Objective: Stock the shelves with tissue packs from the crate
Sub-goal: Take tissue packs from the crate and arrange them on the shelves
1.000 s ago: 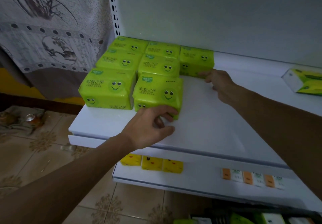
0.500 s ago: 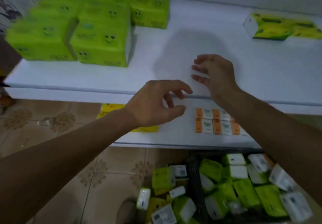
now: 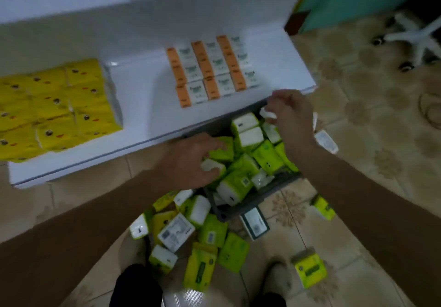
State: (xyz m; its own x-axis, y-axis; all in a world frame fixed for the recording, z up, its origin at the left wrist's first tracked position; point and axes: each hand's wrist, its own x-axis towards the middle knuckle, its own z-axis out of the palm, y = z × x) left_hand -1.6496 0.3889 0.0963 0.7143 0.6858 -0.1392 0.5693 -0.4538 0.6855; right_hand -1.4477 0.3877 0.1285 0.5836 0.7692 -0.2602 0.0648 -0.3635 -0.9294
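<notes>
A dark crate (image 3: 248,207) stands on the floor under the lower shelf's front edge, filled with several green tissue packs (image 3: 267,156). My left hand (image 3: 191,161) is down in the crate, fingers curled over a green pack (image 3: 214,166) at its left side. My right hand (image 3: 290,113) hovers over the crate's far end with fingers bent around a white-ended pack (image 3: 267,113); whether it grips is unclear. The lower white shelf (image 3: 145,96) holds yellow packs (image 3: 55,108) at the left and orange-and-white packs (image 3: 212,70) at the right.
Several loose green packs (image 3: 205,266) lie scattered on the tiled floor in front of the crate, between my feet (image 3: 276,280). More packs (image 3: 310,269) lie to the right. A white swivel-chair base (image 3: 410,34) stands at the far right beside a teal wall.
My view has dropped from the upper shelf to the lower shelf and the crate. Both hands have come off the shelf and gone down into the crate.
</notes>
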